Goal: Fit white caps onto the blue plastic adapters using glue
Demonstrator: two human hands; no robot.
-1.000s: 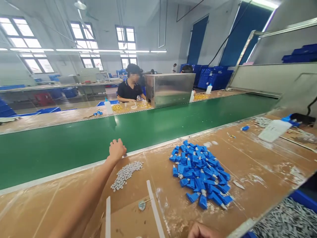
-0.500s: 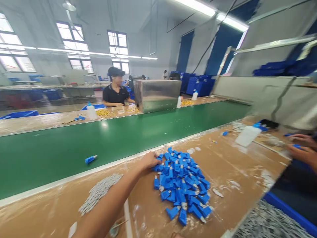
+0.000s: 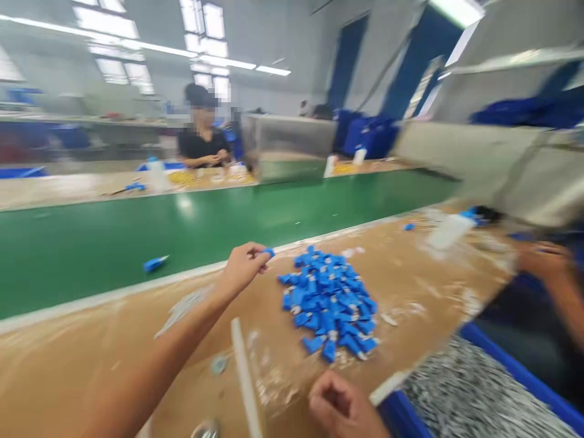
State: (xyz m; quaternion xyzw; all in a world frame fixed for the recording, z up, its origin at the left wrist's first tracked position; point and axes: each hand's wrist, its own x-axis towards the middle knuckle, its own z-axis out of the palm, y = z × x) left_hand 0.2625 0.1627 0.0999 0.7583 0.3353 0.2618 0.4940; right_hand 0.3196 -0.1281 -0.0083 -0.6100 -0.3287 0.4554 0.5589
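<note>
Between the thumb and fingers of my left hand [image 3: 249, 263] is a small blue plastic piece [image 3: 268, 252], held above the near rim of the green belt. A heap of similar blue plastic pieces with pale tips [image 3: 326, 298] lies on the brown tabletop to the right of that hand. Below the heap, at the table's near edge, my right hand [image 3: 344, 404] is curled closed; its inside is dark, and I cannot make out what it holds. One more blue piece with a pale pointed tip [image 3: 156, 263] rests on the green conveyor belt [image 3: 219, 222].
A pile of flat grey parts [image 3: 185, 307] lies partly behind my left forearm. At lower right stands a blue bin of grey parts [image 3: 483, 389]. A white bottle [image 3: 449, 231] and a co-worker's hand [image 3: 542, 258] are on the right. Across the belt sits another person [image 3: 203, 143].
My left hand has drawn back leftward from the heap with a blue piece in it. My right hand has come further into view at the bottom. The camera view has tilted downward.
</note>
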